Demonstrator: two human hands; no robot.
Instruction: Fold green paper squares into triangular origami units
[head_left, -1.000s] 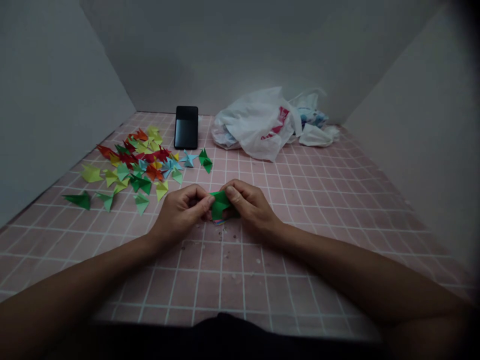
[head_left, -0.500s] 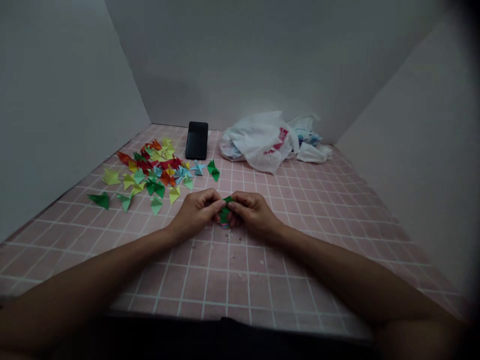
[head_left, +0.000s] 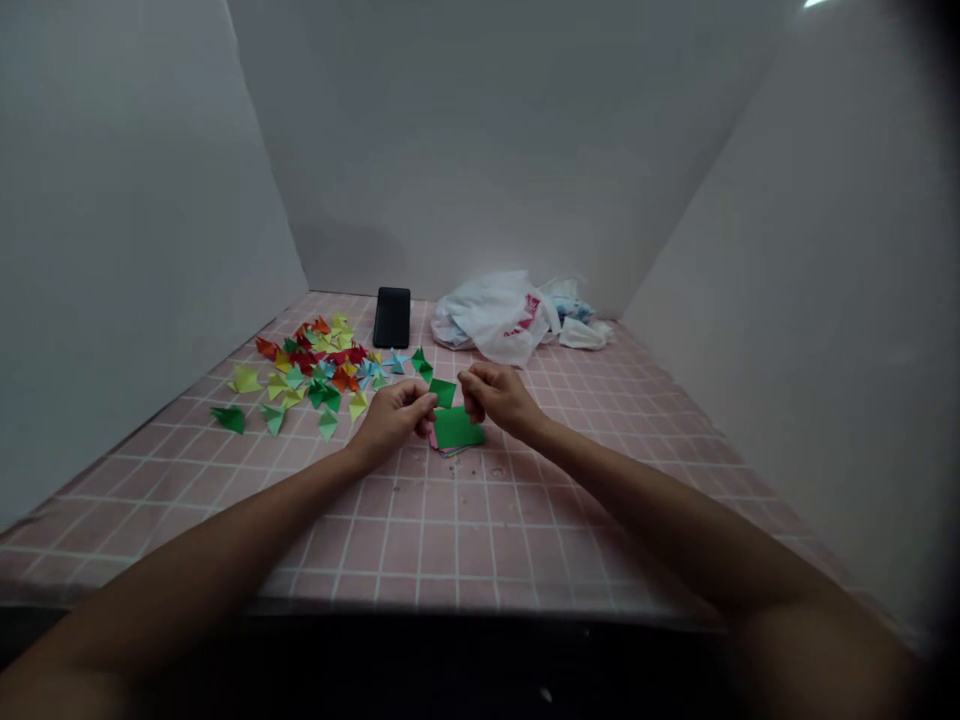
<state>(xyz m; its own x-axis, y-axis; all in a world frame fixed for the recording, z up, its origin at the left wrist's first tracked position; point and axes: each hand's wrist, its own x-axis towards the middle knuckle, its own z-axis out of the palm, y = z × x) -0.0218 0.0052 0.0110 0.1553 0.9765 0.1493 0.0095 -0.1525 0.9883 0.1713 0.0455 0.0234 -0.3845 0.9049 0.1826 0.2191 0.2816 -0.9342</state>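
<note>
A small folded square of green paper (head_left: pixel 443 392) is pinched at its left corner between the thumb and fingers of my left hand (head_left: pixel 397 412). Just right of that square is my right hand (head_left: pixel 499 397), its fingers curled closed with nothing visible in them; a narrow gap separates it from the paper. Below both hands lies a stack of paper sheets (head_left: pixel 459 428) with a green one on top and pink and other coloured edges showing underneath. Many folded paper figures (head_left: pixel 324 393) in green, yellow, red, orange and light blue are spread to the left.
A black phone (head_left: pixel 392 318) lies at the back of the pink tiled-pattern table (head_left: pixel 420 540). Crumpled white plastic bags (head_left: pixel 491 315) rest against the back wall, right of the phone. Pale walls enclose the table on three sides. Tiny crumbs dot the surface near the stack.
My hands have moved apart, and the right one has come off the green paper. The paper stack beneath now shows. The camera view has tilted up.
</note>
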